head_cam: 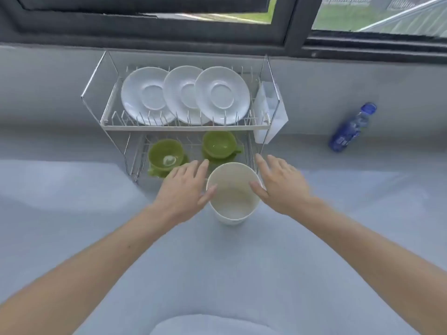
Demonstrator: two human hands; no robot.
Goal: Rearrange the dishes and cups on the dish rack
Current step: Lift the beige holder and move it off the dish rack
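Two open hands, left hand [185,187] and right hand [280,182], flanking a white cup [233,193] upright before the dish rack [183,128], thumbs touching its rim. Three white plates [185,95] upright on top; two green cups [193,151] below.

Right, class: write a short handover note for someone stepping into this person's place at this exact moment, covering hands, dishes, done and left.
Left hand: open, at the left side of the white cup, thumb at its rim.
Right hand: open, at the cup's right side, thumb on the rim. Neither hand grips it.
The cup stands upright on the surface in front of the dish rack.
Upper tier: three white plates standing in slots.
Lower tier: two green cups, open side up.
Done: cannot tell.
Left: probably placing the white cup on the rack.
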